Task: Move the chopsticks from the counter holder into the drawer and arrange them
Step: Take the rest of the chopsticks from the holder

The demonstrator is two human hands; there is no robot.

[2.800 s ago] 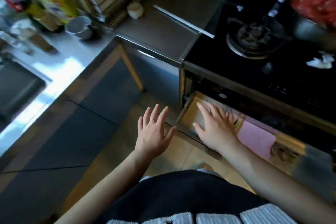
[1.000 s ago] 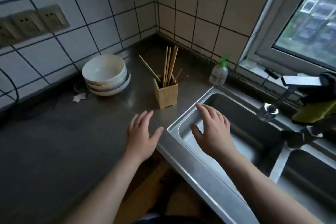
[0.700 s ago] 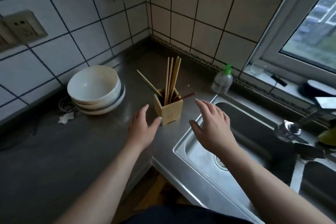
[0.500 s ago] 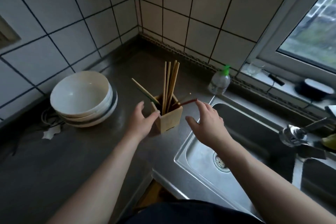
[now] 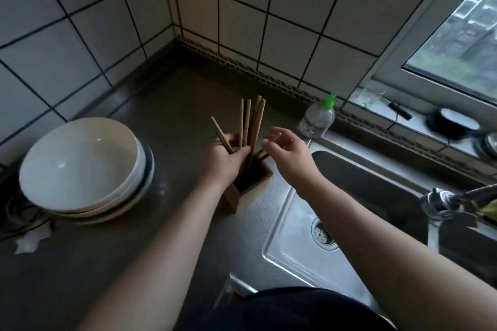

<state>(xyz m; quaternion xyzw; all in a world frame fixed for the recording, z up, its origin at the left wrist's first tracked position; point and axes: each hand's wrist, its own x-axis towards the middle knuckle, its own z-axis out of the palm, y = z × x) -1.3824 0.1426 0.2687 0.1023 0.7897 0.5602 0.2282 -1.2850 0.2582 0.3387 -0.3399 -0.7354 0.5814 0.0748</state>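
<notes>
**Left Hand Closed on the Chopsticks at the Holder**

At the bottom edge lay a dark garment (image 5: 295,309), and both bare forearms reached forward from it over the grey steel table (image 5: 161,250). On the right the steel sink (image 5: 293,247) was let into the table, with its round drain (image 5: 322,232) in the basin floor and a tap head (image 5: 441,203) hanging over the far side. On the left a torn scrap of white paper (image 5: 32,239) lay on the table, just in front of a stack of white bowls (image 5: 80,166).

Between the bowls and the sink stood the square wooden holder (image 5: 248,197), its base on the table and its open mouth dark. The left hand (image 5: 226,158) was above that mouth, its fingers and thumb curled round the chopsticks (image 5: 252,121). Most of them stood close to upright in a bundle, with their lower ends still inside the holder; one slanted away to the left through the fingers. The right hand (image 5: 290,153) hovered just beside the bundle on the sink side, its fingers loosely spread and holding nothing. Whether its fingertips touched any stick could not be told.

Further back a clear pump bottle (image 5: 318,115) with a green top stood against the wall, near the sink's corner. White tiled walls (image 5: 282,8) met in the corner behind, and a window (image 5: 457,35) rose at the right above a sill.
</notes>
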